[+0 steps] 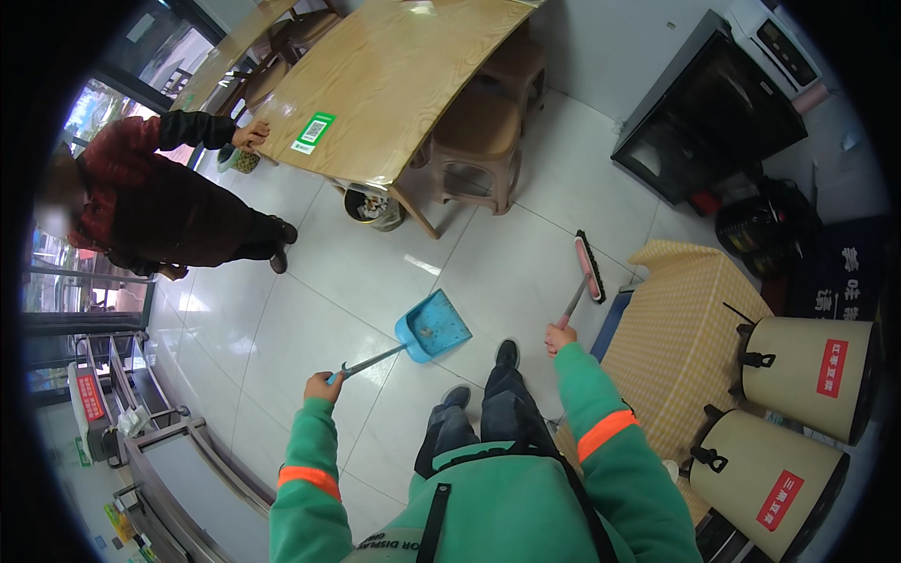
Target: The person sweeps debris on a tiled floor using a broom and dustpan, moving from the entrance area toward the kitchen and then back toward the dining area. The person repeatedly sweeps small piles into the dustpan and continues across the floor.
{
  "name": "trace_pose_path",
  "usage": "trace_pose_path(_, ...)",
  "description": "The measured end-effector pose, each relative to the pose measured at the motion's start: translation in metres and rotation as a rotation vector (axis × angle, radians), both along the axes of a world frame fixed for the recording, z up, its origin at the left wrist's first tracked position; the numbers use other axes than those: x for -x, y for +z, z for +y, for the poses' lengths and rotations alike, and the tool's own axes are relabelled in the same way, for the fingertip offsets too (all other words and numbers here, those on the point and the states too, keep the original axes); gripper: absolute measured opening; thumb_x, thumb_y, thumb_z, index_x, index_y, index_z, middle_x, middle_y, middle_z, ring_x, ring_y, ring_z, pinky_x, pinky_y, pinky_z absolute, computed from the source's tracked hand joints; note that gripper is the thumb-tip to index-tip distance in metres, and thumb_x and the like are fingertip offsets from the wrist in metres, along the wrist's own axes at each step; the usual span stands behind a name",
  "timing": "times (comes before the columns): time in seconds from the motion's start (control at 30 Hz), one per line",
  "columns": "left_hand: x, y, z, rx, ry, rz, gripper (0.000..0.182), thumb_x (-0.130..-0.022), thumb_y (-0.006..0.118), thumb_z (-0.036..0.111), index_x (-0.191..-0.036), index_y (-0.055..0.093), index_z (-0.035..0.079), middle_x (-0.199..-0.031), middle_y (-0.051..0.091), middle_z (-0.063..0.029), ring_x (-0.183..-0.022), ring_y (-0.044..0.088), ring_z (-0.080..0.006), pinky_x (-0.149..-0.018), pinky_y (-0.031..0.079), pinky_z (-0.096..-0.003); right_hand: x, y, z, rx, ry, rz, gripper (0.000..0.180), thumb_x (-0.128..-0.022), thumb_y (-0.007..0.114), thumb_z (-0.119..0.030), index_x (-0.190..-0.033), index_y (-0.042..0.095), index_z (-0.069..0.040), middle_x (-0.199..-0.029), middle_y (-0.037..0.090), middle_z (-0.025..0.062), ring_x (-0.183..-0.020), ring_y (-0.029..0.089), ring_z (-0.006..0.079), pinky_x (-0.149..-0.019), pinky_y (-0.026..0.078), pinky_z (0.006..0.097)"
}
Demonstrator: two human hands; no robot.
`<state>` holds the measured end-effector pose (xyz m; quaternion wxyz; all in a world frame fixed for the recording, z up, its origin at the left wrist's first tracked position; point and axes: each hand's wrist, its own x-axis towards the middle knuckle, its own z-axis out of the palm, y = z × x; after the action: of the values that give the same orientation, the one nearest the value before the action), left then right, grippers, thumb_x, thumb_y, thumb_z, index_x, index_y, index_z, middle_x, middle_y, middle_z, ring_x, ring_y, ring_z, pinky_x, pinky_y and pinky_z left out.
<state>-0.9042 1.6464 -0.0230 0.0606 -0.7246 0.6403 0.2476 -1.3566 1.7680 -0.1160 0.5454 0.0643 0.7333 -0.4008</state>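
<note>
My left hand (323, 388) grips the handle of a blue dustpan (431, 328), whose pan sits low over the tiled floor ahead of my feet. Some bits of debris lie in the pan. In my right hand (560, 339) is the handle of a pink broom (588, 267) with dark bristles. Its head is out to the right, close to the floor and near a table with a checked cloth; whether the bristles touch the tiles I cannot tell. Dustpan and broom head are well apart.
A person (169, 190) stands at left, one hand on a wooden table (380, 77). Beneath its edge is a waste bin (380, 211), with plastic stools (475, 134) alongside. Two beige drink urns (788, 373) stand on the cloth-covered table (676, 331). A black cabinet (711, 105) is at upper right, a metal-framed cart (197, 485) at lower left.
</note>
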Motion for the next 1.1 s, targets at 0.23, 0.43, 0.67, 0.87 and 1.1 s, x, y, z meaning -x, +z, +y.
trace_pose_path(0.23,-0.003,-0.005,0.000,-0.018,0.005,-0.005,0.046,-0.063,0.055,0.044,-0.077,0.060,0.001,-0.072,0.057,-0.0179,-0.071,0.055,-0.0312,-0.066,0.044,-0.0352,-0.032,0.003,0.000,-0.024,0.045,-0.035,0.013,-0.064,0.049,-0.012,-0.059,0.039,-0.006,-0.042,0.037,0.0019,-0.028,0.032,0.0107,-0.027,0.023,0.0251)
trace_pose_path(0.43,-0.003,-0.007,-0.001,0.018,-0.009,-0.024,0.046,-0.063,0.054,0.045,-0.080,0.060,0.002,-0.075,0.058,-0.0175,-0.072,0.055,-0.0304,-0.067,0.044,-0.0354,-0.060,0.030,-0.002,-0.036,0.086,-0.075,0.016,-0.068,0.046,-0.010,-0.057,0.035,-0.008,-0.046,0.036,0.0007,-0.030,0.028,0.0076,-0.029,0.018,0.0235)
trace_pose_path(0.67,0.001,-0.003,-0.001,0.011,-0.019,-0.025,0.047,-0.063,0.054,0.046,-0.080,0.060,0.002,-0.075,0.058,-0.0175,-0.073,0.055,-0.0302,-0.066,0.044,-0.0357,-0.083,0.054,-0.005,0.010,0.127,-0.161,0.012,-0.066,0.048,-0.010,-0.058,0.039,-0.007,-0.044,0.038,-0.0001,-0.027,0.030,0.0068,-0.026,0.020,0.0226)
trace_pose_path(0.87,0.005,0.003,0.000,-0.016,-0.006,-0.033,0.048,-0.064,0.053,0.047,-0.082,0.060,0.002,-0.077,0.058,-0.0166,-0.074,0.055,-0.0293,-0.067,0.044,-0.0358,-0.111,0.064,-0.001,0.046,0.168,-0.213,0.014,-0.065,0.048,-0.011,-0.056,0.038,-0.007,-0.044,0.038,-0.0001,-0.027,0.029,0.0066,-0.026,0.018,0.0228)
trace_pose_path(1.1,0.008,0.003,-0.002,-0.023,-0.012,-0.059,0.049,-0.064,0.053,0.047,-0.084,0.060,0.003,-0.079,0.058,-0.0153,-0.075,0.055,-0.0283,-0.068,0.044,-0.0351,-0.139,0.077,0.004,0.047,0.263,-0.272,0.016,-0.065,0.050,-0.011,-0.054,0.040,-0.005,-0.046,0.041,0.0024,-0.027,0.030,0.0083,-0.026,0.019,0.0239)
